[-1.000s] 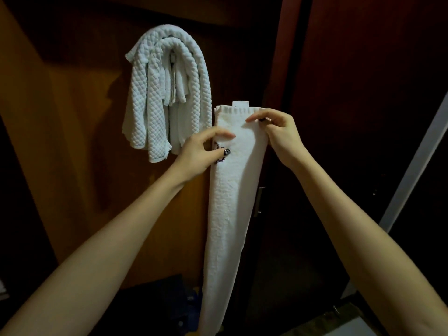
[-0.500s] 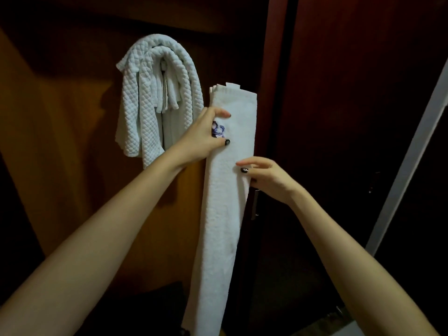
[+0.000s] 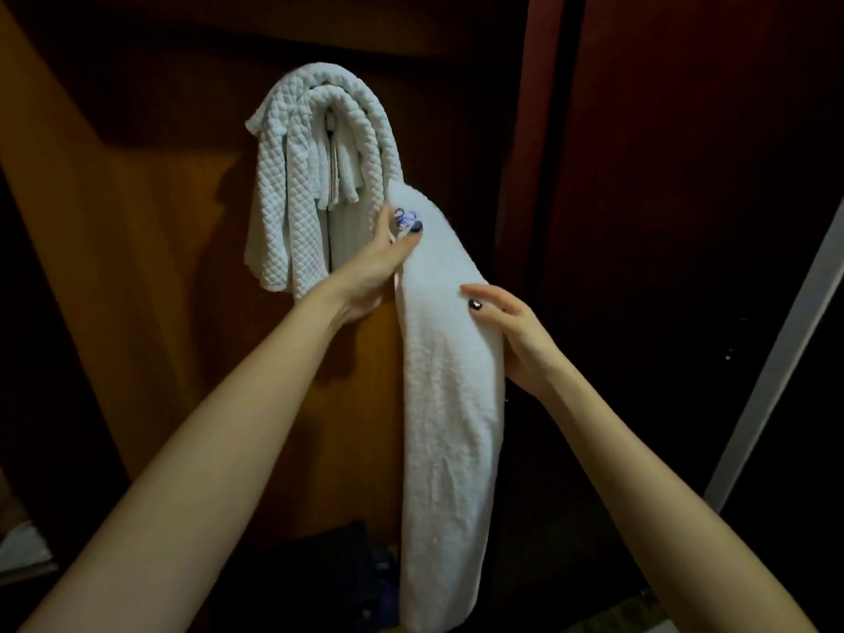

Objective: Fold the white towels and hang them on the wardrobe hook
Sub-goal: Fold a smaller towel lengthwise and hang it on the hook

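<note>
Because the folded towel (image 3: 450,404) is hanging long and limp down the centre of the frame, it is looking soft, light and floppy, likely to sag or unfold wherever it is not being supported; taking it near the top and along one edge seems wisest. The left hand (image 3: 372,271) is pinching the upper end, thumb lying beside a blue mark (image 3: 405,217), fingers hidden behind. The right hand (image 3: 511,331) is gripping the right edge lower down, thumb across the front. Both arms are reaching forward and upward. At upper centre-left, quilted towels (image 3: 283,212) are draping over the hook, itself hidden.
</note>
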Demonstrator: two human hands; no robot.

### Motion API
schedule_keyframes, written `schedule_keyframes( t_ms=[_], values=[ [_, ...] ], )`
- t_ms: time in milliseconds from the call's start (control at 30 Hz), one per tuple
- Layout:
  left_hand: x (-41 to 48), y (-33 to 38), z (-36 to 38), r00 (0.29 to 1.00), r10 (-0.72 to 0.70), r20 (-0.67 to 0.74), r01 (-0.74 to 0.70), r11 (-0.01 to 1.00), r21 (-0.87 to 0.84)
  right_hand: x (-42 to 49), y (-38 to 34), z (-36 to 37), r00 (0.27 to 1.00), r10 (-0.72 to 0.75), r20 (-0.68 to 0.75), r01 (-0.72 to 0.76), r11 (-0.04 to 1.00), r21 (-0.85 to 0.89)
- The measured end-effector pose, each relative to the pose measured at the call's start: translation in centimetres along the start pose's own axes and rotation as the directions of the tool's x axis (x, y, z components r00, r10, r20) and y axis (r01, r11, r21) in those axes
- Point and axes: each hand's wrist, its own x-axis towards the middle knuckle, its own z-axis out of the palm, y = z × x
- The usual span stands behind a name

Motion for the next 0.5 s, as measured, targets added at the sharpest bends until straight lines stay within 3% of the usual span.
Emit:
schedule_keyframes(
  t_ms=[100,267,500],
  values=[
    [-1.7,-3.5,0.4,0.992,-0.119,-0.037,0.117,0.992,-0.051,0.3,-0.4,-0.1,1.0,-0.009,-0.008,0.009,0.999,0.044],
    [-5.6,-7.5,2.2,0.983,-0.048,-0.175,0.006,0.972,-0.233,0.5,-0.3,-0.6,0.999,0.01,-0.041,-0.008,0.998,0.057],
    [-8.0,-8.0,1.8,0.996,0.039,-0.075,-0.051,0.985,-0.166,-0.2,0.0,-0.4,0.999,0.041,-0.015,-0.04,0.999,0.025]
  ],
)
